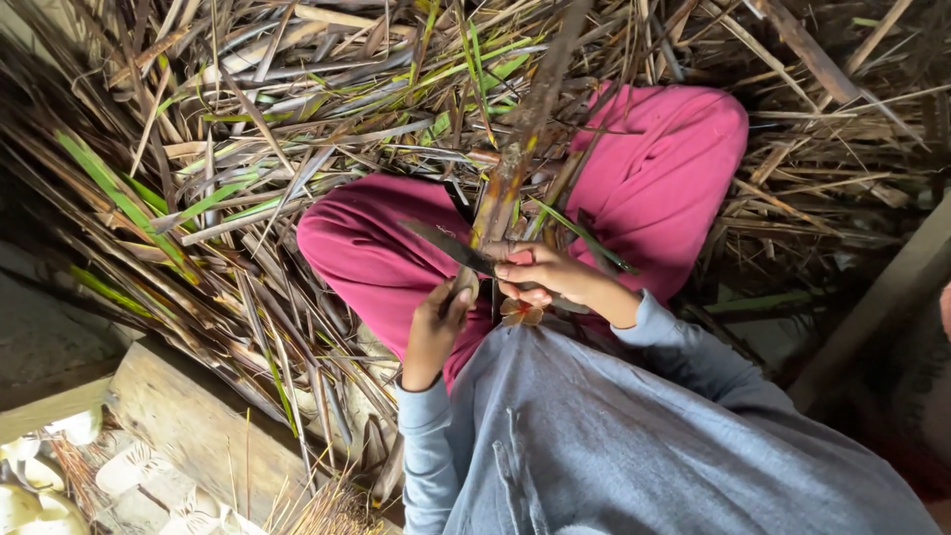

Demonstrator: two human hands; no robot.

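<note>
R hand grips fibrous stalk, L hand flat blade

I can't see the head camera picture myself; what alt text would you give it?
Seen from above, a seated person in pink trousers holds a knife in the left hand against a long brown stalk gripped by the right hand. Dry and green leaves are heaped all around, with a wooden plank at lower left.

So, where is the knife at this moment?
In the head view, the knife is near the centre, held by the left hand, its blade against the stalk above the pink trousers.
</note>
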